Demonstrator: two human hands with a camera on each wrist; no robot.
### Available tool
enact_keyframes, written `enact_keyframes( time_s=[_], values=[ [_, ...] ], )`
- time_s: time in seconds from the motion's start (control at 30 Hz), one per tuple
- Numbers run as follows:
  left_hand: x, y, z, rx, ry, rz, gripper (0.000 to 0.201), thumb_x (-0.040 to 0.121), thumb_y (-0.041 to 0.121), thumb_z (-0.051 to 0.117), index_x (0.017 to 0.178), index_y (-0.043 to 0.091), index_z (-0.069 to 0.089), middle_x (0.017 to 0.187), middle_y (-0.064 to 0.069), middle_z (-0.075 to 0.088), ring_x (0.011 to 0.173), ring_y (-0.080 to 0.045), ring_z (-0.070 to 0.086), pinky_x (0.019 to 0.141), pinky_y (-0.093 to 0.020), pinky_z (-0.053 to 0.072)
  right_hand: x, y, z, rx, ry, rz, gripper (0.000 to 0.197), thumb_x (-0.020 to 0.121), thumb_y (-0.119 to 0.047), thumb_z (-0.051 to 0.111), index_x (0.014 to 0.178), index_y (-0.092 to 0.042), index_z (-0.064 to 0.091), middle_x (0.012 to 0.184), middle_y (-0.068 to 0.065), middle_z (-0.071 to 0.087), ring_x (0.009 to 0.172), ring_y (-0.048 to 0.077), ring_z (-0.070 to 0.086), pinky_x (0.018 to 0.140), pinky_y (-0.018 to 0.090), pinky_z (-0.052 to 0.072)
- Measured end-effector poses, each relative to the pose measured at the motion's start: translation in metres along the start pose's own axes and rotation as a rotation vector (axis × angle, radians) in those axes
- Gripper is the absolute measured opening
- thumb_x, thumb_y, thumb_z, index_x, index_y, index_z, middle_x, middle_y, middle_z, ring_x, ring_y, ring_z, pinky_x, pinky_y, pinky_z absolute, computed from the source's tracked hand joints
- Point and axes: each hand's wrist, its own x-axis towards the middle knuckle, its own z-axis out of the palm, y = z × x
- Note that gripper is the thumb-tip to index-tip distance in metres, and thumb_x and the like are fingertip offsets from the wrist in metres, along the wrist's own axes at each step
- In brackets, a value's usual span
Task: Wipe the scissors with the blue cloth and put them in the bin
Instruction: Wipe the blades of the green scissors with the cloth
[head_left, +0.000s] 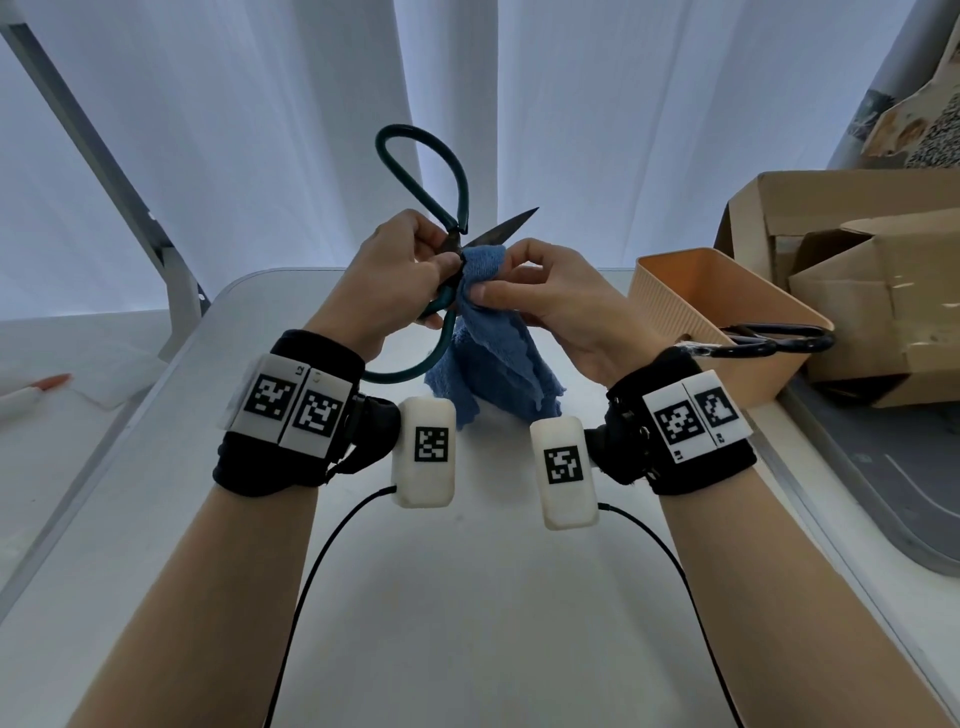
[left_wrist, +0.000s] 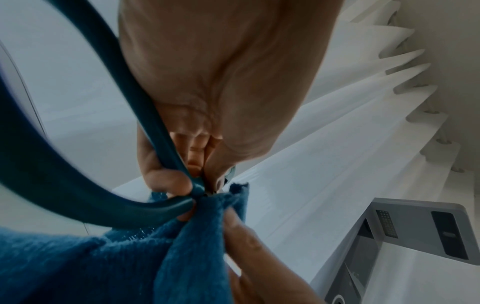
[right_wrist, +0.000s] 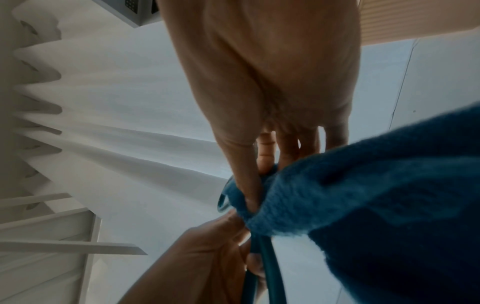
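A white bench (head_left: 467, 597) fills the foreground beneath a person's two forearms, with pale curtains (head_left: 260, 130) hanging behind it. At the bench's right side sits a heap of brown cardboard boxes (head_left: 857, 270), and just in front of them stands an orange ribbed bin (head_left: 691, 291), upright and open at the top; a second pair of dark-handled scissors (head_left: 774, 338) lies across its near rim. Held above the middle of the bench, well left of the bin, the blue cloth (head_left: 493, 358) hangs in loose folds from the hands, its lower edge down near the bench surface. The scissors (head_left: 452, 187) with large green loop handles are raised in the air, one loop pointing up and away, the other curving down toward the left wrist, and the dark blades are parted, one tip jutting to the right above the cloth. The left hand (head_left: 395, 275) grips the scissors at the pivot, fingers curled round the handle roots. The right hand (head_left: 550, 296) pinches the top of the cloth against the lower blade, thumb and fingers closed on the fabric; the two hands are together, nearly touching. At the far left edge lies an orange-tipped pen (head_left: 36, 392) on a lower white surface.
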Motion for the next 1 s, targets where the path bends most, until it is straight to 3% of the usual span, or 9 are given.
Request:
enact_keyframes(
  time_s=[0.13,0.23,0.33,0.4,0.53,0.77,0.9,1.0],
  values=[
    [-0.002,0.002,0.001,-0.030,-0.025,-0.011,0.013,0.098,0.010,0.059,0.110,0.008,0.053,0.095,-0.006,0.060,0.058,-0.009,0.067,0.047,-0.023,0.053,0.002,0.001,-0.002,0.001,0.003,0.003,0.031,0.080,0.008,0.070,0.107,-0.003,0.057,0.106,0.024,0.071,0.096,0.034,0.069,0.085,0.033,0.059],
    [-0.003,0.003,0.001,-0.042,-0.030,-0.015,0.013,0.099,0.009,0.058,0.111,0.007,0.052,0.099,-0.010,0.063,0.060,-0.014,0.071,0.046,-0.023,0.052,0.000,-0.001,-0.004,0.006,0.009,0.009,0.033,0.082,0.009,0.065,0.113,0.000,0.057,0.105,0.023,0.072,0.100,0.035,0.069,0.089,0.038,0.058],
    [-0.003,0.003,0.001,-0.023,-0.021,-0.006,0.012,0.098,0.011,0.058,0.109,0.009,0.053,0.104,-0.011,0.061,0.063,-0.015,0.070,0.047,-0.023,0.052,0.000,-0.002,-0.003,0.020,0.009,0.018,0.038,0.082,0.005,0.070,0.117,0.004,0.055,0.105,0.022,0.072,0.101,0.034,0.070,0.090,0.038,0.059],
    [-0.003,0.004,0.000,-0.024,-0.023,-0.010,0.012,0.099,0.011,0.059,0.109,0.008,0.053,0.101,-0.009,0.061,0.061,-0.012,0.069,0.047,-0.023,0.052,0.000,-0.001,-0.002,0.016,0.012,0.008,0.036,0.081,0.004,0.073,0.114,0.002,0.057,0.102,0.021,0.072,0.095,0.031,0.070,0.089,0.038,0.057],
    [-0.003,0.005,-0.001,-0.056,-0.045,-0.014,0.015,0.099,0.009,0.058,0.111,0.005,0.052,0.095,-0.010,0.063,0.062,-0.016,0.072,0.047,-0.026,0.053,0.001,-0.001,-0.002,0.003,0.017,0.001,0.025,0.083,0.009,0.063,0.102,-0.008,0.059,0.090,0.012,0.066,0.085,0.024,0.066,0.089,0.040,0.057],
    [-0.003,0.004,0.004,-0.028,-0.026,-0.016,0.018,0.098,0.011,0.059,0.114,0.005,0.053,0.100,-0.009,0.063,0.067,-0.020,0.073,0.048,-0.026,0.053,0.003,0.003,0.003,-0.003,0.079,0.011,0.024,0.083,0.004,0.064,0.105,-0.002,0.060,0.093,0.015,0.066,0.084,0.024,0.066,0.087,0.041,0.057],
    [-0.002,0.002,0.003,-0.008,-0.002,-0.012,0.016,0.099,0.013,0.057,0.114,0.007,0.053,0.096,-0.003,0.060,0.068,-0.016,0.070,0.050,-0.026,0.055,0.002,0.000,0.008,-0.058,0.130,-0.031,0.012,0.090,-0.004,0.053,0.095,-0.001,0.064,0.082,0.007,0.062,0.076,0.014,0.058,0.072,0.028,0.052],
    [-0.001,0.001,0.002,-0.007,0.012,-0.019,0.016,0.099,0.014,0.057,0.114,0.007,0.054,0.098,-0.004,0.058,0.076,-0.019,0.068,0.052,-0.026,0.054,-0.001,-0.004,0.004,0.017,0.043,-0.001,0.014,0.092,-0.015,0.064,0.097,-0.001,0.066,0.082,0.003,0.067,0.075,0.011,0.064,0.069,0.023,0.053]
  ],
)
